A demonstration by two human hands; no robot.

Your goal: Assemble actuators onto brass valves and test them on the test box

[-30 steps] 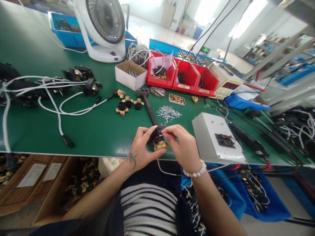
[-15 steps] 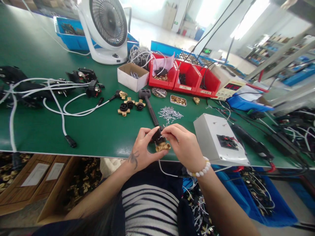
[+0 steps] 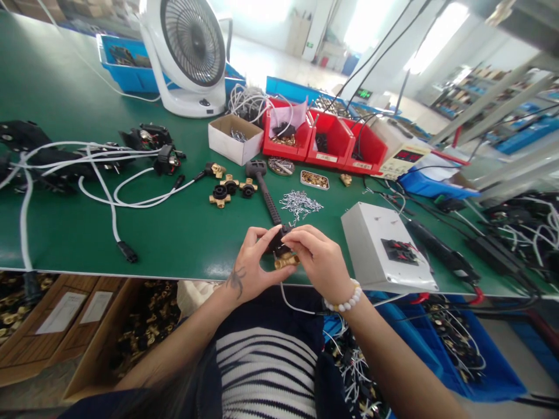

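Observation:
My left hand is wrapped round a black-and-brass valve assembly at the bench's front edge, its thumb and fingers on either side. A white cable hangs below the assembly. My right hand pinches at the top of the black part; its fingertips hide whatever is between them. A pile of small metal clips lies just beyond my hands. Beside it lies a black-handled mallet, its grip end pointing toward the assembly. Several brass fittings with black caps sit left of the mallet.
A white fan stands at the back left. Red parts bins and a white carton line the middle. To the right are a grey switch box and a black power tool. White-cabled assemblies occupy the left.
My right hand has shifted slightly left and closer over the assembly, now covering part of the brass end. My left hand keeps its hold, and the bench objects stay put.

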